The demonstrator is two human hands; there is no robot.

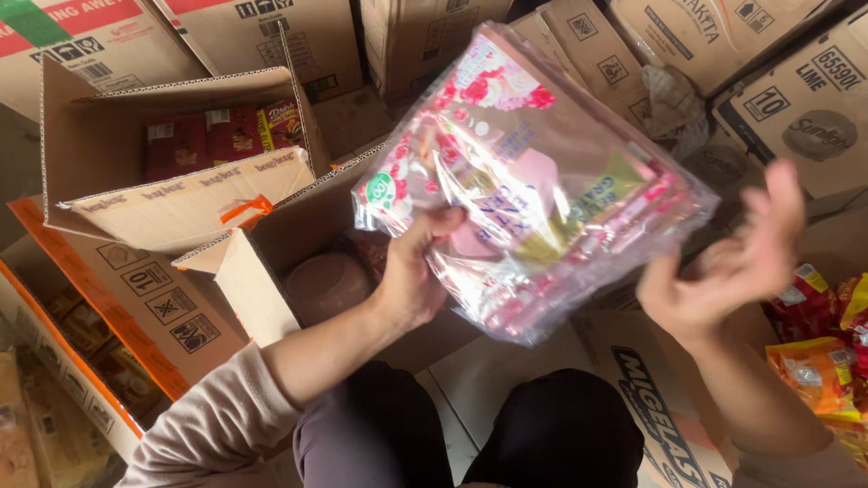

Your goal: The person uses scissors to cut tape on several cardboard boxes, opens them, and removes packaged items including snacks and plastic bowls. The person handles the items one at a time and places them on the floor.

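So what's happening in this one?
A person seated among cardboard cartons holds up a clear plastic bundle of pink sachet packs. The left hand grips its lower left edge, thumb on the front. The right hand is open and blurred, just off the bundle's right edge; whether it touches is unclear. Behind the bundle sits an open brown cardboard box, and farther left another open carton with red packets. Orange and red snack packets lie at right.

One clear plastic bag [533, 181] of pink sachets is seen. Two hands are counted, left [411, 271] and right [732, 267]. Two open cardboard boxes [181, 203] are seen.
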